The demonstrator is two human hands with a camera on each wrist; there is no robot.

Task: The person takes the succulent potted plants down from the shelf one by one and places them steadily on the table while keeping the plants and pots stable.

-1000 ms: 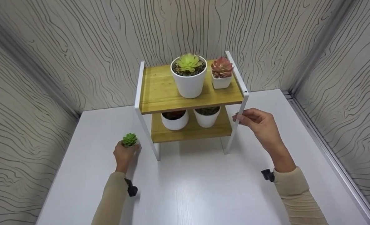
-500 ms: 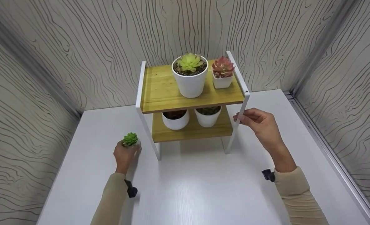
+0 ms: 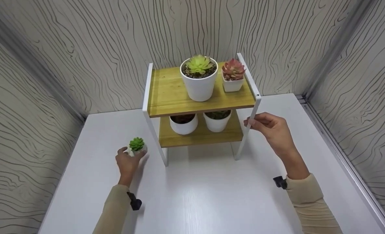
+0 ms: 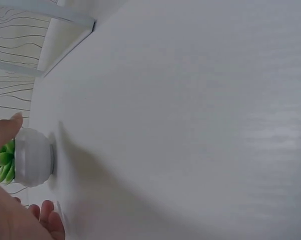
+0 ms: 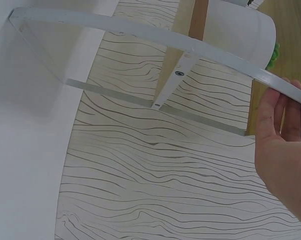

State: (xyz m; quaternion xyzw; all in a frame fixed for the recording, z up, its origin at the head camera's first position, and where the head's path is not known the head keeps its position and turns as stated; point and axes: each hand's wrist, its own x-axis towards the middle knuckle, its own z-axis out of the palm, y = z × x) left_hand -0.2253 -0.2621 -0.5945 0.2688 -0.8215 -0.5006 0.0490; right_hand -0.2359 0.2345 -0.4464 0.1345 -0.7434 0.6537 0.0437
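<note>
Beside the rack, my left hand (image 3: 126, 162) spreads its thumb and fingers around a small white pot with a green succulent (image 3: 136, 144). In the left wrist view, the white pot (image 4: 34, 157) stands on the table between thumb and fingers, with a gap on the finger side; whether the thumb touches it I cannot tell. My right hand (image 3: 274, 131) pinches the front right leg of a two-tier plant rack (image 3: 166, 92) with a white frame and wooden shelves. The same grip on the white bar shows in the right wrist view, where the hand (image 5: 285, 135) is partly cut off.
On the top shelf stand a large white pot (image 3: 199, 86) with a yellow-green succulent and a small square pot (image 3: 233, 85) with a red one. Two white pots, one round (image 3: 184, 126) and one tapered (image 3: 216, 124), sit below, their plants mostly hidden. Wood-grain walls (image 3: 114, 48) enclose the table.
My left fingers have opened away from the small succulent's pot, and the hand has drawn back slightly. The right hand keeps its grip on the rack leg.
</note>
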